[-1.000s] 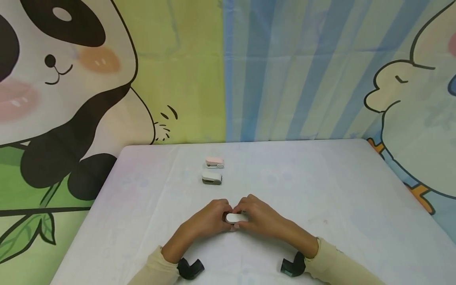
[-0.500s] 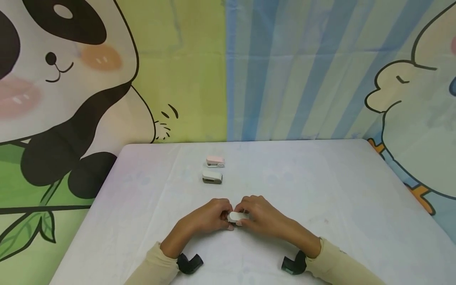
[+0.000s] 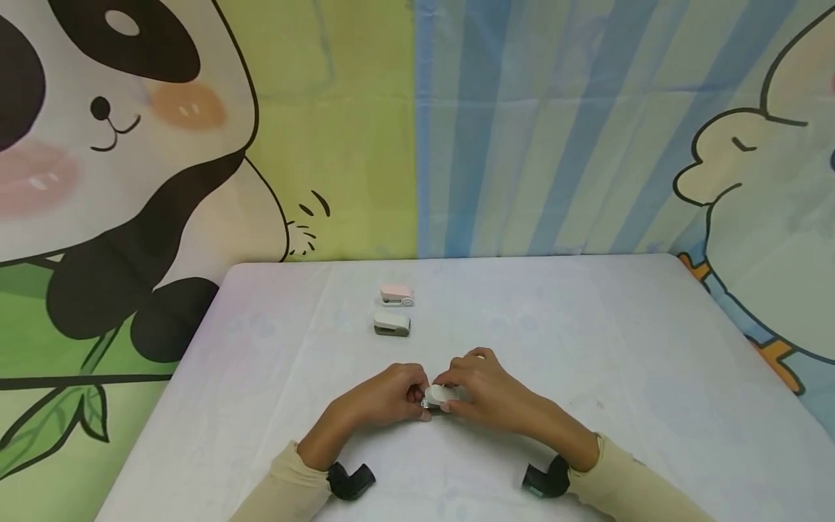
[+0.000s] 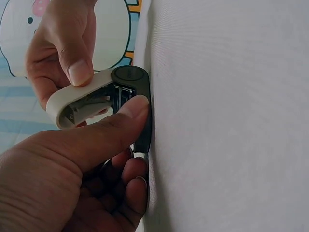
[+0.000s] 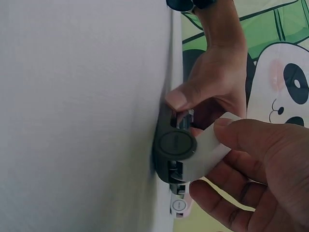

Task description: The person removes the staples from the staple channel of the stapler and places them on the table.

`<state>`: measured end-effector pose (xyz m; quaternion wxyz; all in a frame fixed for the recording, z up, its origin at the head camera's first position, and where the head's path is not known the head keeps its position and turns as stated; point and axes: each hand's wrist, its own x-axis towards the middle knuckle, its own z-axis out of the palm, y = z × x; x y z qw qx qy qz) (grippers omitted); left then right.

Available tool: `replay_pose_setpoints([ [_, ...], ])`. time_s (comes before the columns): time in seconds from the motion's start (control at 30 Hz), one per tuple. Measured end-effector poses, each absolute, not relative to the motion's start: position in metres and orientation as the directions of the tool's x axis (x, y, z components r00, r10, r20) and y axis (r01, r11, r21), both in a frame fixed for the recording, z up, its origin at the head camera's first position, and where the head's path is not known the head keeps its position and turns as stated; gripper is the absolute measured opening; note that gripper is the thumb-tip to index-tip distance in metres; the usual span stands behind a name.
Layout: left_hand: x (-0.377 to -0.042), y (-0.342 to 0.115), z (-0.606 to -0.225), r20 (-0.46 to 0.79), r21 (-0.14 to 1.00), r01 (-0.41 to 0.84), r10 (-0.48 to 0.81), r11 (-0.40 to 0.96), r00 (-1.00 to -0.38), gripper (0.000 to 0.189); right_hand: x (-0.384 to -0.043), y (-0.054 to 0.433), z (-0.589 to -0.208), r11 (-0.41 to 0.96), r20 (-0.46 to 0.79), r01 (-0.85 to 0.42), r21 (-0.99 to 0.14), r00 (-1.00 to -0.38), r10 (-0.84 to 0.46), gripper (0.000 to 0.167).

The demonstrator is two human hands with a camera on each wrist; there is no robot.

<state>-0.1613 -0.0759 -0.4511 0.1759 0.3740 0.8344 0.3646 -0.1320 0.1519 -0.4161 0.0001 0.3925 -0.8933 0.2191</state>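
Note:
Between both hands is a stapler [image 3: 441,395] with a white top cover [image 4: 91,91] and a dark base [image 5: 175,145]. The cover is swung up from the base at the round hinge, which leaves the metal parts inside exposed. My left hand [image 3: 391,395] pinches the base near the table, thumb on its side. My right hand [image 3: 485,388] holds the raised cover between thumb and fingers. In the left wrist view the base stands close against the white tablecloth. The fingers hide part of the stapler in each view.
Beyond the hands, a white stapler with a dark base [image 3: 391,325] lies on the white table [image 3: 554,348]. Behind it lies a pink stapler [image 3: 396,295]. A cartoon-printed curtain [image 3: 352,130] hangs along the table's far edge. Black devices sit at both wrists.
The stapler's cover has been raised from the base by my right hand, which has shifted slightly right and up. My left hand has stayed nearly in place.

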Motion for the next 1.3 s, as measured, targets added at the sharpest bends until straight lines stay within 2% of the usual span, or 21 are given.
replay_pose_setpoints([
  [0.2, -0.16, -0.075, -0.453, -0.023, 0.751, 0.48, 0.745, 0.452, -0.666, 0.023, -0.131, 0.158, -0.407, 0.614, 0.154, -0.705, -0.355, -0.691, -0.706, 0.022],
  [0.47, -0.156, -0.077, -0.453, -0.038, 0.77, 0.447, 0.733, 0.455, -0.679, 0.022, -0.13, 0.167, -0.395, 0.656, 0.021, -0.62, -0.43, -0.733, -0.68, 0.028],
  [0.67, -0.156, -0.077, -0.452, -0.031, 0.758, 0.464, 0.736, 0.459, -0.676, 0.022, -0.129, 0.17, -0.394, 0.686, -0.023, -0.635, -0.355, -0.728, -0.685, 0.029],
  [0.9, -0.158, -0.077, -0.454, -0.018, 0.745, 0.485, 0.741, 0.457, -0.671, 0.021, -0.126, 0.172, -0.394, 0.697, -0.047, -0.685, -0.211, -0.705, -0.707, 0.026],
  [1.1, -0.16, -0.078, -0.456, -0.008, 0.759, 0.481, 0.745, 0.439, -0.667, 0.021, -0.123, 0.169, -0.395, 0.703, -0.014, -0.685, -0.19, -0.714, -0.7, 0.025],
  [1.2, -0.162, -0.078, -0.457, 0.004, 0.758, 0.488, 0.744, 0.433, -0.668, 0.021, -0.123, 0.165, -0.398, 0.703, 0.066, -0.68, -0.206, -0.727, -0.684, 0.032],
  [1.3, -0.163, -0.079, -0.458, 0.006, 0.757, 0.484, 0.736, 0.439, -0.677, 0.023, -0.122, 0.157, -0.402, 0.682, 0.179, -0.701, -0.207, -0.713, -0.678, 0.027],
])
